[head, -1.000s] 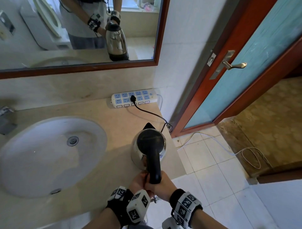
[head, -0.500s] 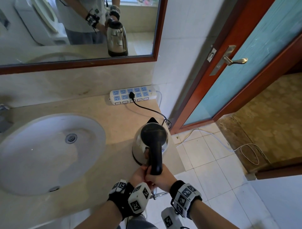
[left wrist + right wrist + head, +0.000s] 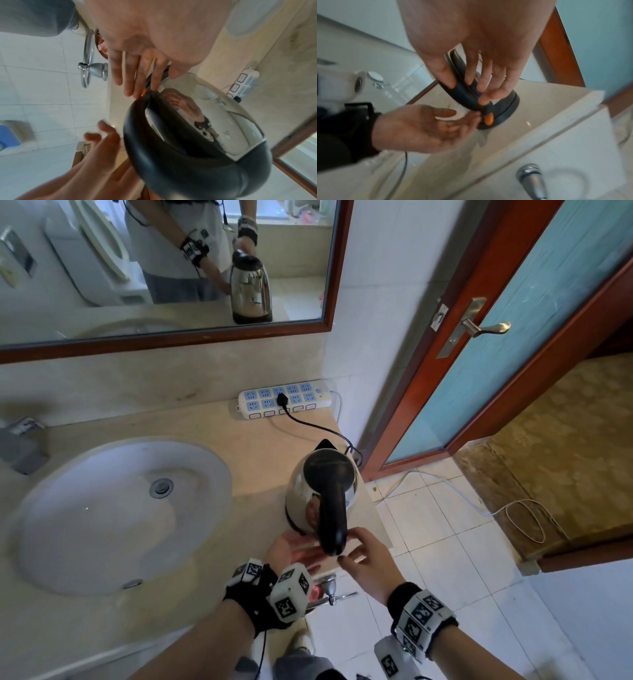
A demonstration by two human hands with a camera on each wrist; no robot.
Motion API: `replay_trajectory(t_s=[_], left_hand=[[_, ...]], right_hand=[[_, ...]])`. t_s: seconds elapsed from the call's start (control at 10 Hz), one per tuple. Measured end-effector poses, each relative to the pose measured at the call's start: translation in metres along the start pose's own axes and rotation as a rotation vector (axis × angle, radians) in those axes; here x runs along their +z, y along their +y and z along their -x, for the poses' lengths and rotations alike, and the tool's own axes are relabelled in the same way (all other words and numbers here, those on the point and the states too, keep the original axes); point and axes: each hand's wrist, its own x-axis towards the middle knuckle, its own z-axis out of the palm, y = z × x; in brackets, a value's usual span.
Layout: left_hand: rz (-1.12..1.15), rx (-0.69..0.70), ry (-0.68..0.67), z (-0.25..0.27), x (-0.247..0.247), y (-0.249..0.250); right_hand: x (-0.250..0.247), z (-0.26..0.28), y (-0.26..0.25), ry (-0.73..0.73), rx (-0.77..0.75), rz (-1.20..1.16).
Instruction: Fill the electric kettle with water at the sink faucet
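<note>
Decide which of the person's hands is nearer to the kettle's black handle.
Right. The right hand has its fingertips on the handle; the left hand lies open beside its lower end, by the orange switch.

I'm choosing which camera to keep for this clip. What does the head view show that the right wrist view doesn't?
Only the head view shows the sink basin, the mirror and the power strip with the cord plugged in. Only the right wrist view shows the orange switch at the handle's foot. Both show the kettle on the counter, with the left hand and right hand open beside its handle.
</note>
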Motion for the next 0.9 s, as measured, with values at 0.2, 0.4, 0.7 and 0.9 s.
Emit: replay_trajectory(t_s=[0.2,0.4,0.7,0.9], left_hand=[[0.011,0.11,0.232,-0.003,-0.023,0.016],[0.041,0.152,0.29,-0.007,-0.045,0.025],[0.06,0.164,0.283,-0.005,-0.057,0.018],[0.106,0.164,0.249,-0.004,-0.056,0.012]], right_hand=[[0.012,0.024,0.016,-0.14,0.066,0.521],[0.039,0.026,0.013,-0.237,0.088,0.702],[0.054,0.016,0.009,-0.286,0.157,0.767],[0.054,0.015,0.009,-0.302,0.137,0.761]])
